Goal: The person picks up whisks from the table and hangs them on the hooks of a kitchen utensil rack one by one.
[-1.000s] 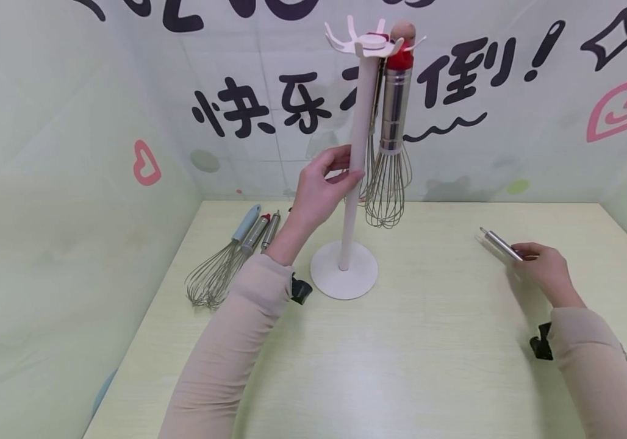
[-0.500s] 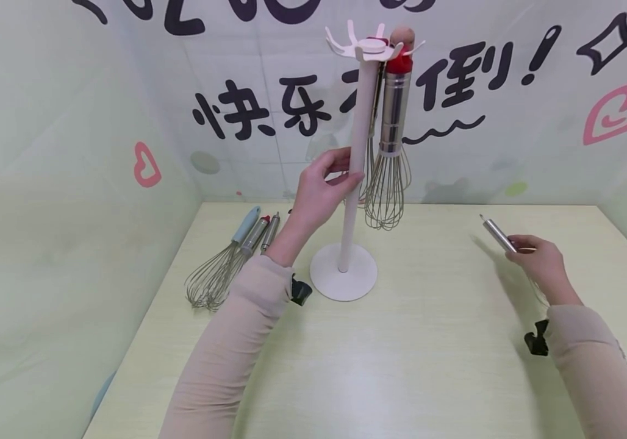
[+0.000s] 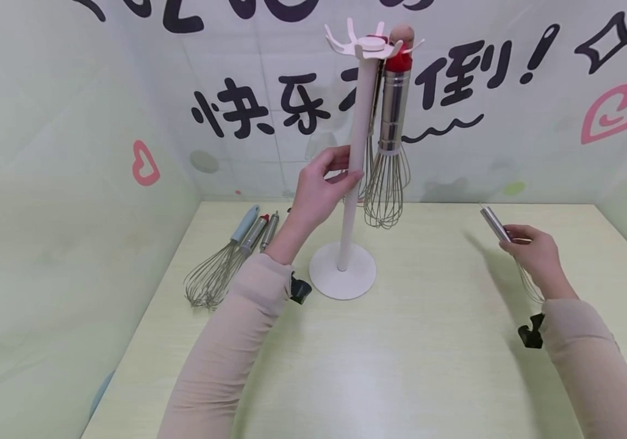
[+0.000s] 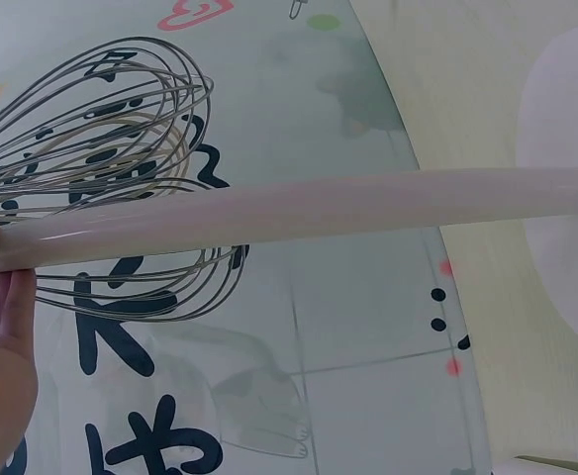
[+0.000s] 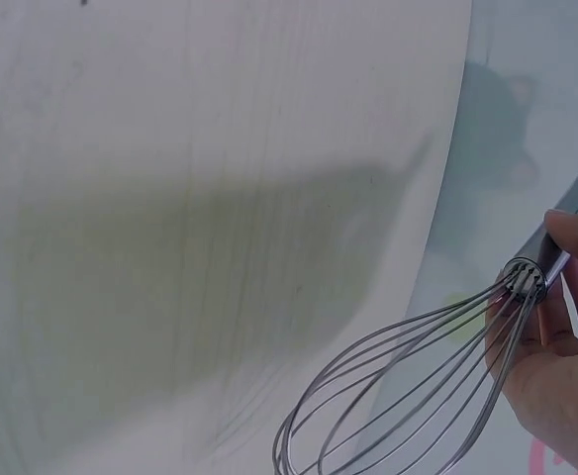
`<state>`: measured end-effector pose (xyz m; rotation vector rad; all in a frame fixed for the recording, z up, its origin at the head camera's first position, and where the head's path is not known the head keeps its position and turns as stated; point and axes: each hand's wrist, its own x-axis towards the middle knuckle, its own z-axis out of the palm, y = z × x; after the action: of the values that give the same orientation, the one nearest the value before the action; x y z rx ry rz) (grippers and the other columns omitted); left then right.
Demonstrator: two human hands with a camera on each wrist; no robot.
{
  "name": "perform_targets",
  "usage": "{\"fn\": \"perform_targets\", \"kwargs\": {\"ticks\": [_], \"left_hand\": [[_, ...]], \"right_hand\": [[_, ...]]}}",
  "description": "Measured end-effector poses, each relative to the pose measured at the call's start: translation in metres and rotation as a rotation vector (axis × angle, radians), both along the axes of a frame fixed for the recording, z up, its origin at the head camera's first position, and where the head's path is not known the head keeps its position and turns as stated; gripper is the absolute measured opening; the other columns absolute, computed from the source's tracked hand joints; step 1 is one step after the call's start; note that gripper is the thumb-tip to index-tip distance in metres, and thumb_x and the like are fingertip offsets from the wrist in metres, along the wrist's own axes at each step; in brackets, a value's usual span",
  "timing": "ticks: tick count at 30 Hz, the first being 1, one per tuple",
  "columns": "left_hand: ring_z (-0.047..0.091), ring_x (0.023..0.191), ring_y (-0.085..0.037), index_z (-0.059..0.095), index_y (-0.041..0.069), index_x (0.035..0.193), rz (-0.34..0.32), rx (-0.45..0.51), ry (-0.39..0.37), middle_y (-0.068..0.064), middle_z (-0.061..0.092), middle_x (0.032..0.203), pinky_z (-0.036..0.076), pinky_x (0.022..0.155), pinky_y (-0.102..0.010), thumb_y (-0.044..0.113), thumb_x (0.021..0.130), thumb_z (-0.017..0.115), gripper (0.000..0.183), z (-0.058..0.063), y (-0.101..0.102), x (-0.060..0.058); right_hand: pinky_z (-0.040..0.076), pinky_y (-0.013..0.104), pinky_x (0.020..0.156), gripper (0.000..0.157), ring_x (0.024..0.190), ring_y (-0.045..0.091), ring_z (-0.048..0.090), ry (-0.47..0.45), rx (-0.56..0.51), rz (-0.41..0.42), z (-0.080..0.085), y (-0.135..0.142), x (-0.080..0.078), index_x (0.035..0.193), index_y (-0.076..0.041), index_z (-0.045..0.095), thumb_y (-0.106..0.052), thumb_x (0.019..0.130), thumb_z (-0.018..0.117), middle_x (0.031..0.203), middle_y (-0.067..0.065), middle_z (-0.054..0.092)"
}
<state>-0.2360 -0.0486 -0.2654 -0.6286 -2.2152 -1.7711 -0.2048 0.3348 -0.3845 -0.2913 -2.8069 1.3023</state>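
My left hand [image 3: 321, 186] grips the white pole of a hook stand [image 3: 356, 128], whose round base rests on the table. From the hooks at its top hangs a whisk [image 3: 394, 116] with a steel handle and red collar, wires downward. Behind the pole, partly hidden, hangs another whisk [image 3: 370, 155]. Over the table's right side, my right hand [image 3: 534, 253] pinches a small steel-handled whisk [image 3: 494, 223] by the lower handle, its end pointing up and away. In the right wrist view this whisk's wire loops [image 5: 408, 386] spread below the fingers.
Left of the stand lie a blue-handled whisk [image 3: 244, 224], a steel one with a red end [image 3: 255, 235] and a thinner steel handle [image 3: 271, 230]. A printed cloth wall [image 3: 456, 164] closes off the table's back.
My right hand has lifted the small whisk off the table and moved it slightly left and away, its handle tilting more upright. The left hand stays on the pole.
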Motion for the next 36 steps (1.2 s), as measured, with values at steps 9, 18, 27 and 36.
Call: {"fn": "perform_targets", "kwargs": {"ticks": [9,18,27,36], "left_hand": [[0.062,0.108,-0.025,0.057,-0.001,0.124,0.005,-0.001,-0.004,-0.018,0.063,0.116,0.056,0.092,-0.023,0.004,0.087,0.067,0.038,0.001,0.0,0.0],[0.063,0.104,-0.026,0.059,-0.002,0.121,0.003,0.027,-0.007,-0.019,0.064,0.112,0.057,0.09,-0.023,0.003,0.086,0.067,0.036,0.001,0.001,-0.001],[0.064,0.099,-0.026,0.061,-0.002,0.118,0.013,0.057,0.002,-0.021,0.065,0.108,0.058,0.088,-0.023,0.001,0.085,0.068,0.034,0.002,0.002,0.0],[0.065,0.097,-0.027,0.062,-0.004,0.116,0.03,0.107,0.001,-0.023,0.067,0.105,0.059,0.085,-0.022,0.0,0.082,0.071,0.035,0.002,0.009,0.0]], "right_hand": [[0.045,0.002,0.062,0.053,0.071,-0.024,0.047,0.041,-0.079,-0.008,0.004,-0.004,-0.001,0.135,0.007,0.044,-0.02,0.093,0.06,0.079,-0.036,0.044],[0.046,0.001,0.063,0.034,0.071,-0.023,0.05,0.083,-0.151,-0.011,0.01,-0.013,-0.002,0.122,-0.005,0.054,-0.015,0.091,0.062,0.078,-0.037,0.049],[0.046,0.002,0.064,0.04,0.072,-0.021,0.051,0.08,-0.151,-0.007,0.016,-0.018,-0.003,0.127,0.0,0.051,-0.016,0.092,0.061,0.08,-0.035,0.049],[0.046,0.001,0.065,0.049,0.072,-0.022,0.05,0.08,-0.148,-0.005,0.017,-0.02,-0.003,0.133,0.006,0.046,-0.016,0.092,0.06,0.082,-0.034,0.048]]}}
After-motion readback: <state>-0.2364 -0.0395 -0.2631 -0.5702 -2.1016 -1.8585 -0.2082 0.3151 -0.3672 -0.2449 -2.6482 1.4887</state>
